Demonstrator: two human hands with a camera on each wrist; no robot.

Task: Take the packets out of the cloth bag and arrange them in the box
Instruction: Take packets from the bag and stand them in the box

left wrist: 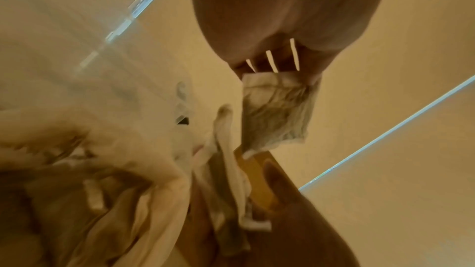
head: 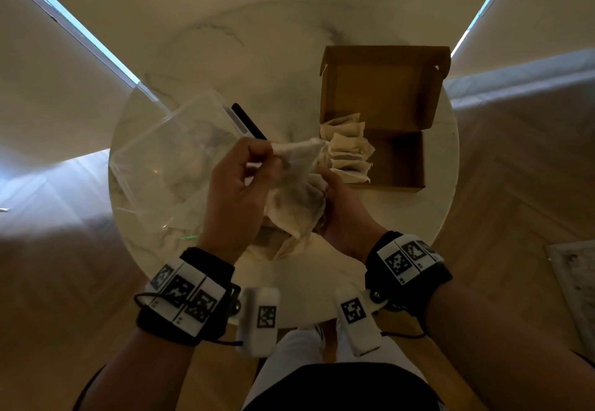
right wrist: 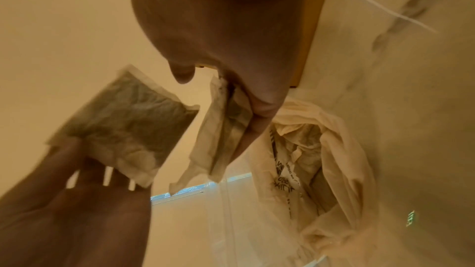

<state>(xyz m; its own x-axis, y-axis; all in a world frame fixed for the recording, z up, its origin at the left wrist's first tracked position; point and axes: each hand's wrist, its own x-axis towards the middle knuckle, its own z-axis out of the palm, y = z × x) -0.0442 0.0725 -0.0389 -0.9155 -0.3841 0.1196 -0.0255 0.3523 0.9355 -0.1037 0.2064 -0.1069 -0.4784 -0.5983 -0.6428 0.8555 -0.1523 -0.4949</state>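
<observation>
At the centre of the head view, the left hand (head: 238,185) pinches 1 packet (head: 296,150) by its edge between thumb and curled fingers. Just right of it, the right hand (head: 341,208) grips a second packet (right wrist: 223,129), fingers closed on it. Both hover above the cloth bag (head: 289,217), which lies crumpled and open on the marble table (head: 370,249). In the upper right, the cardboard box (head: 399,159) stands open with a row of packets (head: 351,156) along its left side. A clear plastic container (head: 167,159) sits at left.
</observation>
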